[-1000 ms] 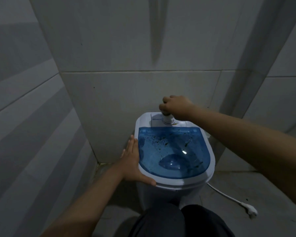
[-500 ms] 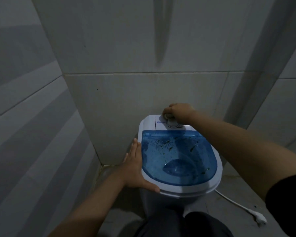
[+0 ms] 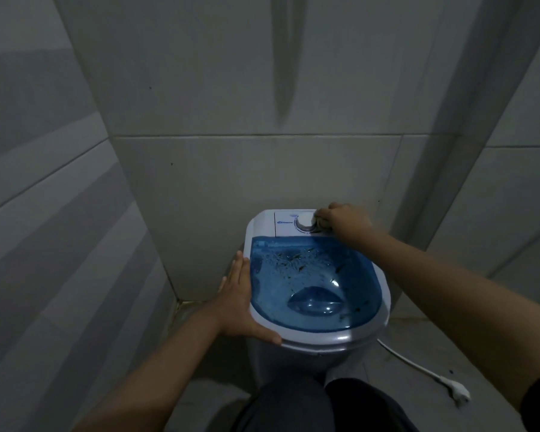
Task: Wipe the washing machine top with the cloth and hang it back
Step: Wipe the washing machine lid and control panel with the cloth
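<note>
A small white washing machine (image 3: 331, 336) stands against the tiled wall, with a blue see-through lid (image 3: 312, 282) flecked with dark specks and drops. Behind the lid is a white control panel with a round dial (image 3: 305, 222). My right hand (image 3: 348, 224) is closed on a bunched grey cloth (image 3: 320, 222), pressing it on the panel just right of the dial; most of the cloth is hidden in the fist. My left hand (image 3: 239, 302) lies flat against the machine's left rim, thumb along the front edge.
Tiled walls close in on the left, behind, and at a protruding column on the right. A white power cord with its plug (image 3: 457, 392) lies on the floor to the right of the machine. My dark-trousered knees (image 3: 318, 406) are at the bottom.
My right hand with the cloth has slid from on top of the dial to its right side, uncovering the dial. My left hand has stayed on the rim.
</note>
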`<state>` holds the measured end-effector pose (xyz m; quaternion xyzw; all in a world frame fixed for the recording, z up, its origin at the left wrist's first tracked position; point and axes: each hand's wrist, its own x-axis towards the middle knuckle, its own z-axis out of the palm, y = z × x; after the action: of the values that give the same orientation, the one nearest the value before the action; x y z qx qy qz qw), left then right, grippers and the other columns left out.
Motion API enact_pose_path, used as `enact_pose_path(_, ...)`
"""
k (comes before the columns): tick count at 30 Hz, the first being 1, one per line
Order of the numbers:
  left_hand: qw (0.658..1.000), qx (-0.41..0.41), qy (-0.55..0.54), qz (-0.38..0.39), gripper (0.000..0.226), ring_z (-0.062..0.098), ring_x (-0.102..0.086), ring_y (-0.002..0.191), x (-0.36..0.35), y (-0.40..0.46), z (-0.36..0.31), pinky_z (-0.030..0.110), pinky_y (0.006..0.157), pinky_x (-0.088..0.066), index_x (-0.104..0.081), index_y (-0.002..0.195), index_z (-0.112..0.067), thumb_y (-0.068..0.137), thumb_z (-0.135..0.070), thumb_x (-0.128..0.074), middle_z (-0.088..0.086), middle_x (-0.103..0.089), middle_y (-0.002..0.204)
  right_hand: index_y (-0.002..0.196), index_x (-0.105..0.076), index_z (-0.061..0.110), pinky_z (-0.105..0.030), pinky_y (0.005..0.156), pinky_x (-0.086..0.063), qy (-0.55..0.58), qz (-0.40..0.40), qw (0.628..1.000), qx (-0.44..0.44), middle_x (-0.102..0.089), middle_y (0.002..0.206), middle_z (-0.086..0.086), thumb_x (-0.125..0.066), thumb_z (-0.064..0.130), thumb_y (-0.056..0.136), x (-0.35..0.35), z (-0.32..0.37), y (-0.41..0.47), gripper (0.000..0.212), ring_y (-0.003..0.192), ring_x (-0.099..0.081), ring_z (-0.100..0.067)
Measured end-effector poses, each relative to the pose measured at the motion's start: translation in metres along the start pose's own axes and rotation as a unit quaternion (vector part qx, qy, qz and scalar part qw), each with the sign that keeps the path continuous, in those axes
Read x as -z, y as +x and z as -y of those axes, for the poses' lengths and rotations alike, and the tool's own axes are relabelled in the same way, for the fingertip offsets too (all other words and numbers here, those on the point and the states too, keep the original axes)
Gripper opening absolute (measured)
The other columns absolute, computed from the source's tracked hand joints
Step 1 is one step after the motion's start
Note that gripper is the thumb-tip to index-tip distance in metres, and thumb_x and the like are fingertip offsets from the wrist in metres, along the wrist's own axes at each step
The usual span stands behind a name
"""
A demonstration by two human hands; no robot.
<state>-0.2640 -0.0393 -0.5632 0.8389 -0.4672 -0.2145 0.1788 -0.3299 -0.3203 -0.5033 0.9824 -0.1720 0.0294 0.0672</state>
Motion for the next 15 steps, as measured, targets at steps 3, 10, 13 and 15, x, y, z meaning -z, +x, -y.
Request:
enact_pose_path(3,1.0,0.001,0.003,0.001,0.164,0.02,0.035,0.14,0.001,0.001,0.001,0.048,0.112,0.013,0.03,0.145,-0.023,0.031,-0.087,-0.069,0.001,0.038,0.154,0.131,-0.049,0.019,-0.039,0.078,-0.049,0.011,-0.006,1.0,0.011,-0.057,0.119,-0.016,-0.05,0.005,0.088,-0.004,0.002,-0.012,0.046,0.104,-0.058,-0.037)
enact_pose_path(10,1.0,0.006,0.01,0.008,0.166,0.02,0.035,0.14,0.003,-0.003,-0.004,0.044,0.109,0.015,0.03,0.145,-0.022,0.028,-0.088,-0.066,0.003,0.038,0.154,0.127,-0.053,0.022,-0.033,0.078,-0.042,0.023,0.067,0.995,0.075,-0.057,0.123,-0.009,-0.054,0.003,0.083,0.014,0.005,-0.031,0.048,0.109,-0.056,-0.031)
enact_pose_path(13,1.0,0.01,0.01,0.008,0.165,0.02,0.035,0.14,0.004,-0.004,-0.005,0.045,0.11,0.016,0.031,0.145,-0.022,0.03,-0.086,-0.068,0.003,0.038,0.154,0.125,-0.054,0.024,-0.039,0.081,-0.047,0.063,0.079,0.991,0.09,-0.055,0.124,-0.007,-0.057,0.0,0.08,0.031,0.016,-0.028,0.051,0.106,-0.056,-0.031)
enact_pose_path(15,1.0,0.008,0.011,0.006,0.164,0.02,0.035,0.14,0.004,-0.002,-0.004,0.048,0.112,0.015,0.03,0.145,-0.023,0.031,-0.086,-0.069,0.002,0.037,0.154,0.125,-0.051,0.025,-0.042,0.076,-0.05,0.084,0.035,0.991,0.097,-0.048,0.123,-0.008,-0.057,0.002,0.079,0.034,0.032,-0.023,0.052,0.099,-0.057,-0.033)
